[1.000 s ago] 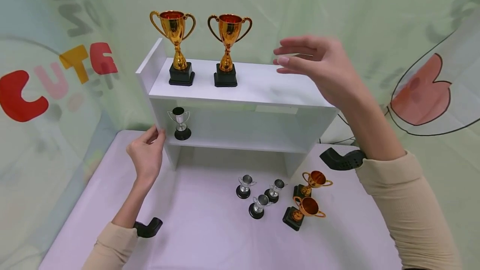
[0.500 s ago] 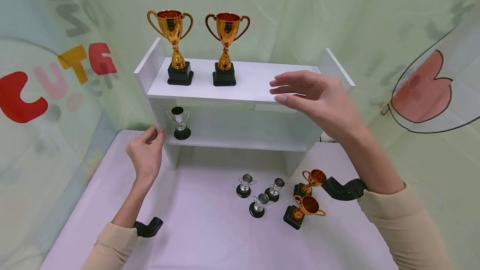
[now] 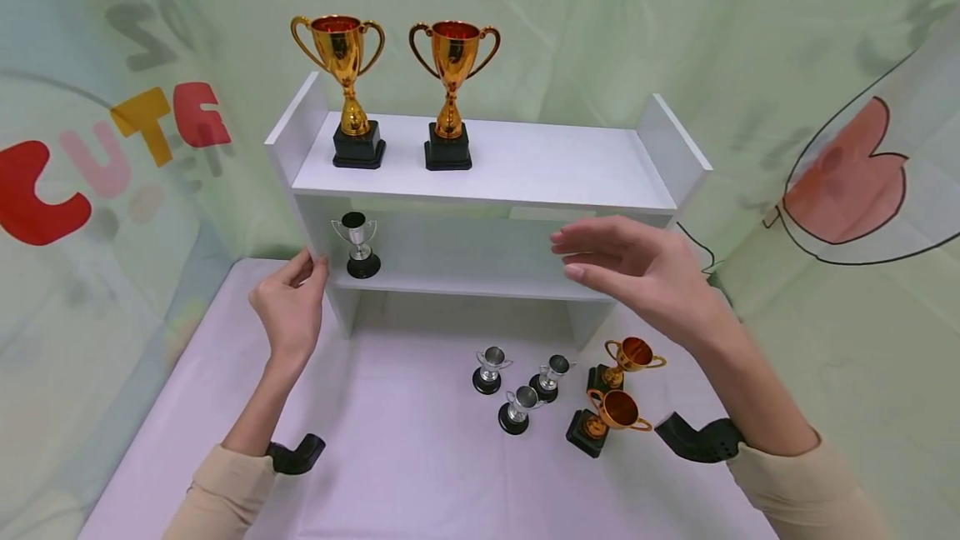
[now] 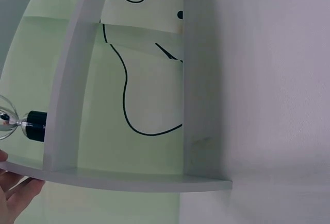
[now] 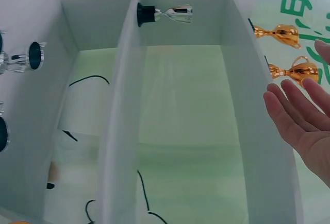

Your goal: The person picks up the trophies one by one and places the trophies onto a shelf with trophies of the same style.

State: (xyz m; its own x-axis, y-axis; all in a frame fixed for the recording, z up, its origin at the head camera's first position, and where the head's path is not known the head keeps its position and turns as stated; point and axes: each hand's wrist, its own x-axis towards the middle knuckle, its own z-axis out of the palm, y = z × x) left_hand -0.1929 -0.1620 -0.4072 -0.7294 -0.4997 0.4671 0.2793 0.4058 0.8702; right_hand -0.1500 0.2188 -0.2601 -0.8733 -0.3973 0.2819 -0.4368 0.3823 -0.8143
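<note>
My left hand (image 3: 290,309) pinches the front edge of the left side panel of a white shelf unit (image 3: 558,158), thumb inside and fingers outside. Just right of it, a small silver trophy cup (image 3: 360,244) stands upright on the middle shelf. Two larger gold trophy cups (image 3: 341,65) are upright on the top shelf, side by side toward the left. Holding nothing, my right hand (image 3: 652,282) hovers in front of the middle shelf's right part, fingers extended and slightly bent. In the right wrist view, this hand's fingers (image 5: 289,113) appear apart from the gold cups.
On the cloth-covered table (image 3: 420,473), several silver cups (image 3: 522,407) stand before the unit. Two gold cups (image 3: 618,411) with black bases are to their right. A dark cord (image 3: 697,244) runs behind the unit's right side. Printed fabric (image 3: 750,40) hangs around the table.
My right hand has come down from above the top shelf to the middle shelf's height, nothing in it. The left hand keeps its grip on the side panel. The trophies stay put.
</note>
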